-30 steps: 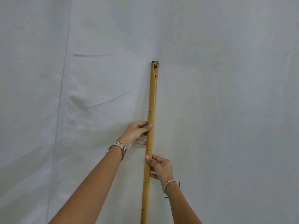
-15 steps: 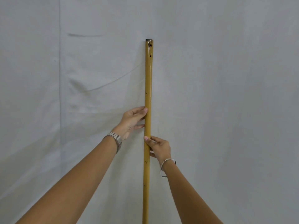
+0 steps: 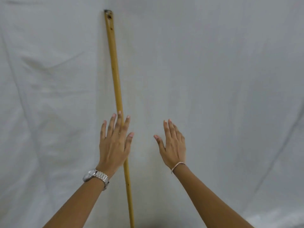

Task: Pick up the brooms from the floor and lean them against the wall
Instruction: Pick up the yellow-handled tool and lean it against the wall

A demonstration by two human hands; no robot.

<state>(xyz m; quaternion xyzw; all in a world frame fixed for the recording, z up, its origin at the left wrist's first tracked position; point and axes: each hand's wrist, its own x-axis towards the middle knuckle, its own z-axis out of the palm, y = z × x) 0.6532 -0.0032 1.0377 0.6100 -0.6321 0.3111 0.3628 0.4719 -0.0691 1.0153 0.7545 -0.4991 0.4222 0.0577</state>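
Observation:
A yellow broom handle [image 3: 115,66] stands nearly upright against the white cloth-covered wall [image 3: 213,71], its dark-tipped top at the upper left. Its head is out of view below the frame. My left hand [image 3: 115,142], with a silver watch on the wrist, is spread flat with fingers apart in front of the handle's middle and hides part of it; it grips nothing. My right hand [image 3: 172,143], wearing a thin bracelet, is held up to the right of the handle, apart from it, fingers loosely extended and holding nothing.
The wall is draped in wrinkled white cloth across the whole view, with folds at the left and right. No other broom or object is visible.
Both hands have let go of the handle and spread flat; the right hand has moved off to the right. The view has shifted so the handle's top sits higher and further left.

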